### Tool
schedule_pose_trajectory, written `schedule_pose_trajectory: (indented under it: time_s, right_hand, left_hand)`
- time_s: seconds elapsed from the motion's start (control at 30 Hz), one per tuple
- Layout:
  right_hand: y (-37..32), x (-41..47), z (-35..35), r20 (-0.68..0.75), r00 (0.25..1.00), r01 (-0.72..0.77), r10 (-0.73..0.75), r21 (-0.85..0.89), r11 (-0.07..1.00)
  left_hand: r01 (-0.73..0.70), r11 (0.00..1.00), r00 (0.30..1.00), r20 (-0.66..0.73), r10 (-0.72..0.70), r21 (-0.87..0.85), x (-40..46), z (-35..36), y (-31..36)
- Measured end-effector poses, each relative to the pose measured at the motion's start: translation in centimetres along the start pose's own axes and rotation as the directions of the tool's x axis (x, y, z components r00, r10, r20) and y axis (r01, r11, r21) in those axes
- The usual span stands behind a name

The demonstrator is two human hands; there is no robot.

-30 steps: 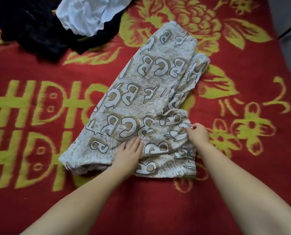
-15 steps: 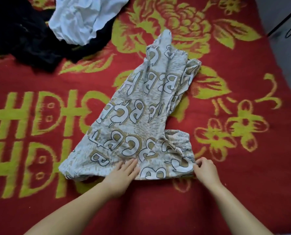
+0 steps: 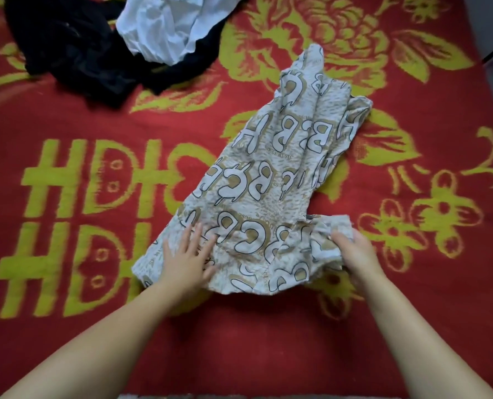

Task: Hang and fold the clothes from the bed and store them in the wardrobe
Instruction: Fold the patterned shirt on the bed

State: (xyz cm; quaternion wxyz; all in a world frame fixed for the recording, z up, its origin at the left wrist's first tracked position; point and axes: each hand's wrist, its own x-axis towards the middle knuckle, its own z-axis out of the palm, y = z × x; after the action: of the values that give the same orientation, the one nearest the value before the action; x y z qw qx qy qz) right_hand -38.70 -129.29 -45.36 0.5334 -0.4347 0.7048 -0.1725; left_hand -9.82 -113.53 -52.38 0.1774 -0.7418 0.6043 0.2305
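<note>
Folding is the step in hand: your left hand (image 3: 186, 259) lies flat, fingers spread, pressing the printed garment (image 3: 271, 180) down on the bed (image 3: 268, 341) toward its near edge, while your right hand (image 3: 354, 251) pinches the bunched corner beside it. Next, you likely need to carry that corner across and smooth it; the black clothes (image 3: 75, 50) and white garment (image 3: 167, 27) wait by the far left corner.
</note>
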Motion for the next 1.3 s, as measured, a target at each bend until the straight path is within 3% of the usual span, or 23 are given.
schedule_pose_trajectory:
  time_s: [0.07,0.17,0.2,0.27,0.3,0.37,0.43,0.5,0.57,0.63,0.7,0.77,0.83,0.9,0.97,1.03,1.1,1.17,1.23,1.3]
  right_hand:
    - [-4.0,-1.4,3.3,0.173,0.967,0.189,-0.189,0.015,0.982]
    - [-8.0,-2.9,9.3,0.497,0.834,0.253,-0.239,0.041,0.967]
    - [-8.6,-3.2,11.0,0.518,0.818,0.280,-0.250,0.020,0.960]
    - [-8.2,-3.2,12.7,0.432,0.834,0.438,-0.344,-0.139,0.888]
    - [-7.2,-3.1,12.8,0.404,0.825,0.525,-0.396,-0.285,0.802]
    - [-4.4,-3.4,13.3,0.528,0.764,0.639,-0.372,-0.536,0.552]
    - [-1.1,-3.9,14.3,0.692,0.694,0.718,-0.199,-0.646,0.259]
    - [1.6,-4.1,16.0,0.747,0.662,0.749,-0.063,-0.663,0.021]
    - [2.7,-4.1,17.4,0.725,0.688,0.722,-0.009,-0.686,-0.092]
    - [2.6,-4.5,18.2,0.691,0.723,0.685,-0.006,-0.718,-0.124]
    - [2.2,-5.0,18.3,0.691,0.723,0.685,0.000,-0.717,-0.131]
    - [1.6,-5.6,17.4,0.713,0.700,0.709,0.026,-0.692,-0.135]
    - [1.2,-6.6,15.8,0.751,0.651,0.759,0.111,-0.638,-0.130]
    - [1.4,-8.2,13.9,0.789,0.576,0.816,0.213,-0.569,-0.101]
    - [2.1,-10.4,12.1,0.841,0.472,0.863,0.267,-0.502,0.054]
    - [2.5,-12.3,10.5,0.903,0.382,0.812,0.196,-0.429,0.395]
    - [1.3,-12.8,9.2,0.892,0.438,0.656,0.116,-0.405,0.637]
    - [-0.7,-11.0,7.7,0.785,0.618,0.452,0.033,-0.390,0.802]
    - [-1.9,-7.8,6.7,0.623,0.782,0.346,-0.030,-0.393,0.852]
    - [-2.0,-4.3,6.2,0.431,0.902,0.281,-0.023,-0.548,0.787]
  left_hand:
    - [-0.026,1.000,0.992,0.121,0.025,0.003,-0.5,0.9,-1.6]
    - [-0.101,0.992,0.992,0.073,0.106,-0.077,-1.4,0.7,-2.4]
    - [-0.082,0.989,0.997,-0.013,0.081,-0.125,-1.6,0.3,-2.9]
    - [0.056,0.962,0.981,-0.164,-0.103,-0.268,-1.7,-0.5,-4.9]
    - [0.142,0.925,0.964,-0.164,-0.210,-0.353,-1.6,-0.8,-6.0]
    - [0.266,0.799,0.948,-0.001,-0.317,-0.539,-1.0,-1.4,-8.2]
    - [0.313,0.711,0.948,0.161,-0.275,-0.630,-0.3,-1.9,-9.0]
    - [0.341,0.625,0.940,0.236,-0.248,-0.702,0.1,-2.1,-9.2]
    - [0.356,0.533,0.934,0.278,-0.223,-0.768,0.0,-2.2,-9.1]
    - [0.403,0.375,0.915,0.369,-0.163,-0.835,-0.6,-2.3,-8.8]
    - [0.466,0.182,0.884,0.464,-0.056,-0.866,-1.9,-2.8,-8.8]
    - [0.499,0.057,0.865,0.501,0.038,-0.865,-3.1,-3.7,-8.9]
    - [0.552,0.048,0.819,0.553,0.154,-0.832,-4.6,-4.7,-8.7]
    - [0.603,0.151,0.728,0.618,0.297,-0.783,-6.3,-5.7,-8.4]
    - [0.611,0.223,0.633,0.638,0.439,-0.760,-7.8,-6.1,-8.0]
    - [0.637,0.204,0.567,0.631,0.529,-0.743,-8.6,-6.7,-7.6]
    - [0.679,0.058,0.598,0.596,0.535,-0.732,-8.0,-7.9,-7.2]
    - [0.697,-0.148,0.667,0.558,0.494,-0.702,-5.5,-9.6,-6.0]
    - [0.638,-0.317,0.762,0.519,0.388,-0.701,-2.3,-11.2,-4.7]
    - [0.568,-0.364,0.822,0.481,0.306,-0.738,1.3,-12.5,-2.6]
